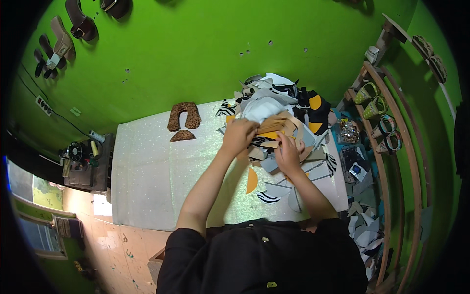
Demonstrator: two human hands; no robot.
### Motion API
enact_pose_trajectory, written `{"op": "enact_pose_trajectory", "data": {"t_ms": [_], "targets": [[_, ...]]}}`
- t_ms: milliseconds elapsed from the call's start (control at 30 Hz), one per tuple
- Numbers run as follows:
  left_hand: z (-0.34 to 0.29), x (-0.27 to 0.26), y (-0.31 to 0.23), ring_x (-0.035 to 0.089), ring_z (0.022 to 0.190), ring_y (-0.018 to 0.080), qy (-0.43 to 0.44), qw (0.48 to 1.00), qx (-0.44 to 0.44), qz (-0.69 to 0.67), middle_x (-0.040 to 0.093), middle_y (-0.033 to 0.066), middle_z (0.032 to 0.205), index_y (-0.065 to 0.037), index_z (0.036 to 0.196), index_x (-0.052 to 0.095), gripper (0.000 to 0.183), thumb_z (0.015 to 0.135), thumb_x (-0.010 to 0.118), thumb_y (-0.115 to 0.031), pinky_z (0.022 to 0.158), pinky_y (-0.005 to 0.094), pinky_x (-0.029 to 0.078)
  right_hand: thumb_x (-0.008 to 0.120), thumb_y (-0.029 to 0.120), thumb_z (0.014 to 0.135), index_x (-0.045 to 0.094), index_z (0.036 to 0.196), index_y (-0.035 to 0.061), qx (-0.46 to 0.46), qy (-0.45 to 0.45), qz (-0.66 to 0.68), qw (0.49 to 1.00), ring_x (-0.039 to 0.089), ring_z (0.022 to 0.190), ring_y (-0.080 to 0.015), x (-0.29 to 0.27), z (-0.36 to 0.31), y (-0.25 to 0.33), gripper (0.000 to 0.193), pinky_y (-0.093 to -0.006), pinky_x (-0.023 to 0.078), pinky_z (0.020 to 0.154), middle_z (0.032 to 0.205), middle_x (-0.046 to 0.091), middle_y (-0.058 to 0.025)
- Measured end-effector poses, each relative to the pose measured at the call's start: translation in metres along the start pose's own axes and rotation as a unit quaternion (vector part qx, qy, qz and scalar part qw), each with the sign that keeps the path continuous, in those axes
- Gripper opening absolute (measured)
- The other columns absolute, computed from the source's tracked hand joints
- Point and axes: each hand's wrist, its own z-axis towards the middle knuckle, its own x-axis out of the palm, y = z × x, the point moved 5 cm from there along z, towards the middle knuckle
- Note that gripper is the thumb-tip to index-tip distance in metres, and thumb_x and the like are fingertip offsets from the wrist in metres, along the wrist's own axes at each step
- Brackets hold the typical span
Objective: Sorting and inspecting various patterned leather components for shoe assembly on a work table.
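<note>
A heaped pile of cut material scraps (264,98) in white, grey, tan, yellow and zebra print covers the table's far right part. My left hand (239,137) is at the pile's left side, its fingers closed at the end of a yellow piece (270,134). On the other end of that piece are the bent fingers of my right hand (289,153). Folded tan material (276,123) lies just beyond, between both hands. Nearer me are an orange half-round piece (251,180) and a zebra-print piece (268,197). My fingertips are partly hidden among the scraps.
Leopard-print cut pieces (184,116) lie on the whitish table (142,166). Left stands a sewing machine (81,157). Wooden racks (391,181) with sandals (377,107) line the right, above more scraps (364,230). Shoes (62,44) hang on the green wall.
</note>
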Motion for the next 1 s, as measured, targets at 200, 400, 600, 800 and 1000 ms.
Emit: {"op": "enact_pose_trajectory", "data": {"t_ms": [200, 400, 600, 800, 1000], "targets": [[-0.049, -0.001, -0.015, 0.057, 0.075, 0.023, -0.04, 0.998, 0.033, -0.038, 0.06, 0.0034, 0.076, -0.014, 0.085, 0.07, 0.014, 0.073, 0.068, -0.008, 0.076, 0.0345, 0.038, 0.057, 0.018, 0.077, 0.045, 0.134, 0.0131, 0.041, -0.03, -0.033, 0.998, 0.052, 0.097, -0.0215, -0.005, 0.014, 0.009, 0.058, -0.0567, 0.02, 0.092, 0.091, 0.059, -0.0023], [-0.069, 0.003, -0.011, 0.056, 0.077, 0.0237, -0.024, 0.998, 0.016, -0.048, 0.059, 0.0033, 0.076, -0.014, 0.086, 0.07, 0.015, 0.073, 0.067, -0.008, 0.077, 0.0348, 0.04, 0.06, 0.017, 0.073, 0.067, 0.095, 0.0164, 0.015, -0.146, -0.128, 0.981, 0.047, 0.112, -0.0236, -0.021, 0.005, 0.012, 0.023, -0.0573, 0.015, 0.092, 0.107, 0.059, -0.002], [-0.079, 0.008, -0.01, 0.057, 0.08, 0.0233, -0.005, 0.998, 0.01, -0.064, 0.059, 0.0031, 0.076, -0.013, 0.085, 0.07, 0.013, 0.072, 0.068, -0.009, 0.074, 0.0352, 0.041, 0.058, 0.011, 0.072, 0.062, 0.087, 0.0126, -0.019, -0.072, -0.077, 0.994, 0.051, 0.118, -0.0221, -0.013, -0.014, -0.007, 0.015, -0.0552, 0.013, 0.099, 0.12, 0.059, -0.0033], [-0.078, 0.012, -0.008, 0.056, 0.085, 0.022, 0.015, 0.996, -0.011, -0.085, 0.06, 0.0022, 0.08, -0.014, 0.085, 0.07, 0.011, 0.075, 0.066, -0.012, 0.08, 0.0356, 0.037, 0.058, 0.01, 0.073, 0.06, 0.089, 0.0127, -0.014, -0.078, -0.045, 0.996, 0.054, 0.112, -0.0204, -0.014, -0.012, -0.013, 0.016, -0.0534, 0.018, 0.097, 0.113, 0.061, -0.0026], [-0.028, -0.017, 0.0, 0.054, 0.094, 0.0242, -0.126, 0.991, -0.054, -0.012, 0.061, 0.0064, 0.096, -0.014, 0.099, 0.065, 0.021, 0.079, 0.066, -0.021, 0.086, 0.0382, 0.034, 0.067, 0.029, 0.08, 0.059, 0.098, 0.0181, 0.033, -0.047, -0.039, 0.998, 0.059, 0.095, -0.0204, -0.014, 0.065, -0.026, 0.023, -0.054, 0.024, 0.091, 0.093, 0.063, 0.0018]]}}
